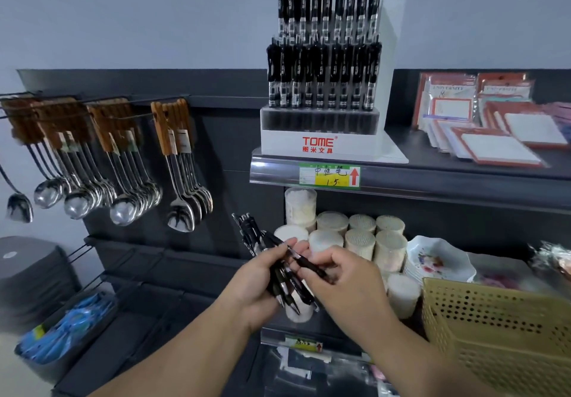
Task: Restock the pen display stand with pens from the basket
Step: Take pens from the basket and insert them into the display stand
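A white pen display stand [324, 145] marked TOME stands on the upper shelf, with two rows of black pens [324, 72] upright in it and the front row of slots bare. Below it, my left hand [256, 285] grips a bundle of black pens [256, 239] that slants up to the left. My right hand [343, 276] pinches a single black pen [309, 265] lying across that bundle. A yellow perforated basket [500, 328] sits at the lower right; its inside is hidden.
Spoons with wooden handles [123, 162] hang on hooks at the left. Packs of notepads [494, 128] lie right of the stand. Round tubs of toothpicks [358, 236] and a flowered dish [438, 260] fill the shelf behind my hands. A bin of blue packets [68, 331] sits low left.
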